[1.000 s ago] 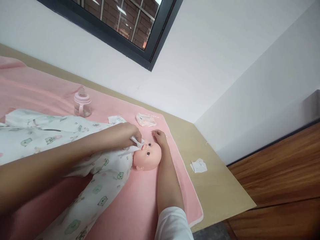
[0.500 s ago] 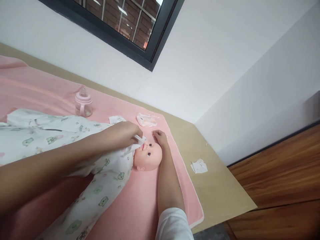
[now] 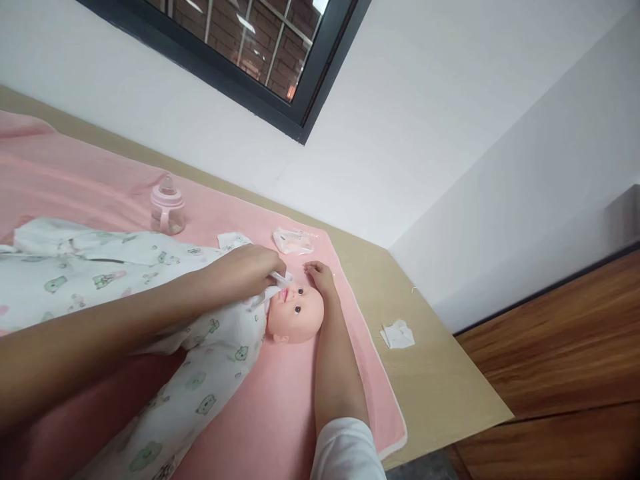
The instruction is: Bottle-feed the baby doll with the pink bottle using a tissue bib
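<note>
A baby doll (image 3: 299, 319) lies on its back on a pink blanket (image 3: 280, 400), dressed in a white, animal-print outfit (image 3: 225, 360). From the left, my left hand (image 3: 255, 267) reaches across the doll's body. Its fingers pinch a white tissue (image 3: 281, 279) beside the doll's mouth. My right hand (image 3: 320, 275) rests on the blanket past the top of the doll's head, fingers loosely curved and holding nothing. The right forearm lies along the crown of the head.
A pink-capped baby bottle (image 3: 167, 208) stands near the wall. A small clear plastic packet (image 3: 293, 241) lies close to my right hand. On the bare wooden tabletop (image 3: 425, 380) is a folded white tissue (image 3: 398, 335). A dark-framed window (image 3: 300, 120) is above.
My left hand and the tissue have shifted very slightly, leaving more of the doll's mouth in sight. My right hand stays in place.
</note>
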